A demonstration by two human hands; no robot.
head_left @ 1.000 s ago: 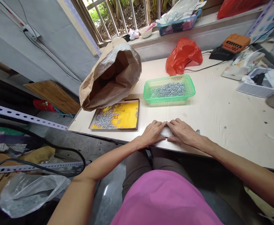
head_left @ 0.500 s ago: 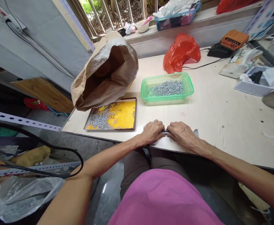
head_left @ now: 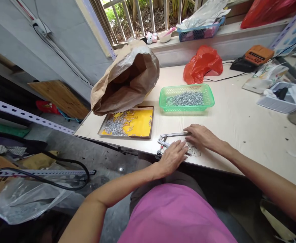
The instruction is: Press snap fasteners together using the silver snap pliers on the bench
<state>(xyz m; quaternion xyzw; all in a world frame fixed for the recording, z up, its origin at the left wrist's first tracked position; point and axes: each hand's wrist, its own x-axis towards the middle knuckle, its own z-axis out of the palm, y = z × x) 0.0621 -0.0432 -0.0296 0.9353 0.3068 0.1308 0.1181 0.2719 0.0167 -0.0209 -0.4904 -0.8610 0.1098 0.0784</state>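
Observation:
On the table's front edge lies a plier-like metal hand tool, its two long handles spread apart. My left hand rests over the lower handle with fingers stretched out, hiding part of it. My right hand is at the free end of the upper handle, its fingers extended and touching or nearly touching it. Beneath the hands is a patch of wire-like marks or scraps that I cannot make out. A shallow tray with a yellow bottom holds small metal pieces, left of the tool.
Beyond the hands stands a green basket of similar small metal pieces. An open brown paper bag leans behind the tray. Farther back are a red plastic bag, an orange battery on a charger and a grey bin.
Both hands were close together, closed over a bar of the tool. Now they are apart, the left nearer my body, the right up and right, and the tool's spread handles show.

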